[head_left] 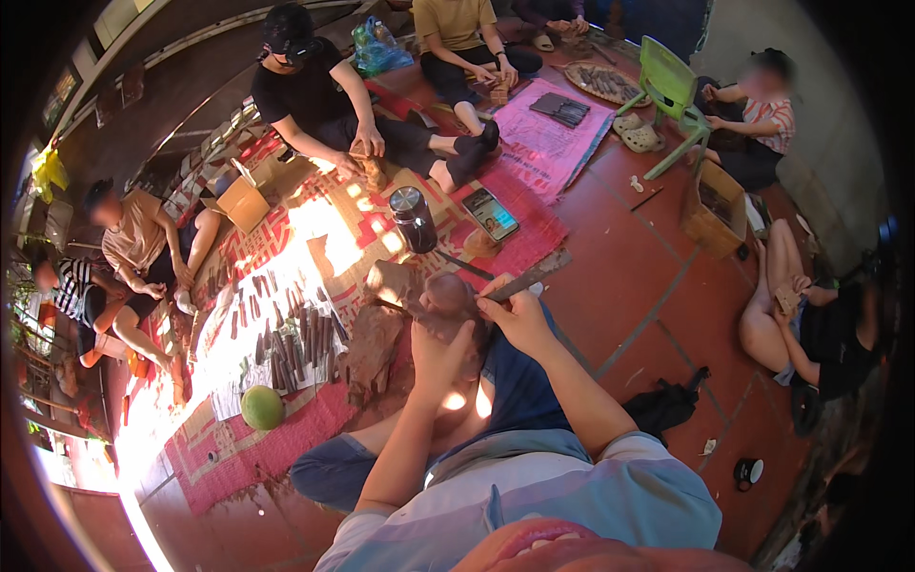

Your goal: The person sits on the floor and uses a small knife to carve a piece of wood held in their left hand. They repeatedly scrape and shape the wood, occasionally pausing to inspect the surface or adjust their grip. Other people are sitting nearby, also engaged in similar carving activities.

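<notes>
My left hand [440,355] is closed around a brown carved wood piece [448,294] with a rounded top, held over my lap. Just to its right, my right hand [519,319] grips a long, flat, dark tool [534,277]; its exact kind is unclear. The near end of this tool lies close to the wood, but whether they touch I cannot tell. Rough wood blocks [370,355] lie left of my hands. Beyond them stand a dark steel flask [413,221] and a phone [491,214] lying flat with its screen lit.
Several carving tools [291,348] lie in rows on a sheet at left, near a green ball-like fruit [262,408]. A person in black [319,105] works wood ahead. A green chair [667,81], a cardboard box [715,210], a black bag [667,405] and a mug [748,472] are at right.
</notes>
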{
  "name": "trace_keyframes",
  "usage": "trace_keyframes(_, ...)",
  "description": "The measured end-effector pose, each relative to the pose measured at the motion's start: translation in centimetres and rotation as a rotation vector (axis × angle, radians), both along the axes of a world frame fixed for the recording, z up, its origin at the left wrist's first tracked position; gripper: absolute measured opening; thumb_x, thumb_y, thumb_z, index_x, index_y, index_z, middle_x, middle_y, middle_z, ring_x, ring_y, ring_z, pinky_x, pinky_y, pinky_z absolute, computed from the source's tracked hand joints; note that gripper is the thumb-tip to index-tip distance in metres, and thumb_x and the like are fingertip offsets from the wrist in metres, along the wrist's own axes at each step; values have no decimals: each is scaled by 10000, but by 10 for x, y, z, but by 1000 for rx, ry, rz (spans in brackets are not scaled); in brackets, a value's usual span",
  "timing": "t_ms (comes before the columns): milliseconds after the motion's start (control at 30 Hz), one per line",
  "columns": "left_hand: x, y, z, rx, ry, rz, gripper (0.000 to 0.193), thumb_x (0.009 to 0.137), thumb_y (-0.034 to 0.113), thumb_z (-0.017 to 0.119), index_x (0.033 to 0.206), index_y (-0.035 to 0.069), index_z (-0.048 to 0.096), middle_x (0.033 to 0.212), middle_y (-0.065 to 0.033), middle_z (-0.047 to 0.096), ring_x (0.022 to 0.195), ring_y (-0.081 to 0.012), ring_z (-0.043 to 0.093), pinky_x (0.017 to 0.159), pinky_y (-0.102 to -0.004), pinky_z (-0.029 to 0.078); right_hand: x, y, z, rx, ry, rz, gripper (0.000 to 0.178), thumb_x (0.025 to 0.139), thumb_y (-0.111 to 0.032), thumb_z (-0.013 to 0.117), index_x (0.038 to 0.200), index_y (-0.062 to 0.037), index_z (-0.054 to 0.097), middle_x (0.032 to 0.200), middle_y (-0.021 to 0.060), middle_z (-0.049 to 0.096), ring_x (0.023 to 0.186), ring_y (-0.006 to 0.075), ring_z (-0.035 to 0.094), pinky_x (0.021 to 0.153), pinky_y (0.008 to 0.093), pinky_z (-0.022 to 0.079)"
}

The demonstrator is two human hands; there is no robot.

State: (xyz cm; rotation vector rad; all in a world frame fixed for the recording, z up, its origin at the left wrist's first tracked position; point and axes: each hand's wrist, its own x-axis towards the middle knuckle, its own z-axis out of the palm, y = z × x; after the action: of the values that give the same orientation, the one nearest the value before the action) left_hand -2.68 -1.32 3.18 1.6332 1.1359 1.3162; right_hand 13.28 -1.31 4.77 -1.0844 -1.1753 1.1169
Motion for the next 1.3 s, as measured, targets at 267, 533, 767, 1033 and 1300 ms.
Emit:
trace_keyframes(267,-9,3,17,43,217,84,461,742,99,714,1141,-3,506,984,-113,636,891,-168,618,768,-288,490,-8,-6,28,111,-368,55,144,790,-103,655,892,-16,603,798,106,627,765,213,630,669,310,471)
trace_keyframes(533,-19,-13,23,-39,103,37,476,728,164,735,1115,0,512,996,-139,632,917,-226,622,799,-322,489,-14,-5,25,81,-456,128,164,771,-160,664,864,-36,611,817,155,640,818,343,623,683,394,477)
trace_keyframes(767,-36,-13,28,-289,-170,-222,720,770,219,711,1350,4,343,1241,-161,517,1158,-244,499,961,-343,395,-3,-3,20,55,-363,34,123,745,-91,690,824,-33,615,702,96,596,636,198,583,603,311,451)
trace_keyframes(1033,-31,-13,54,-269,-326,-102,523,867,93,501,1358,23,333,1298,-166,476,1160,-203,461,1000,-320,353,2,-10,12,70,-168,32,75,798,7,667,789,-4,593,740,13,601,667,58,554,585,198,440)
trace_keyframes(1300,-28,-9,50,-172,-158,33,427,836,57,468,1259,14,418,1162,-153,575,1037,-187,544,921,-304,421,-20,-13,26,178,-462,89,77,797,-15,675,809,7,602,732,31,593,667,67,552,585,203,439)
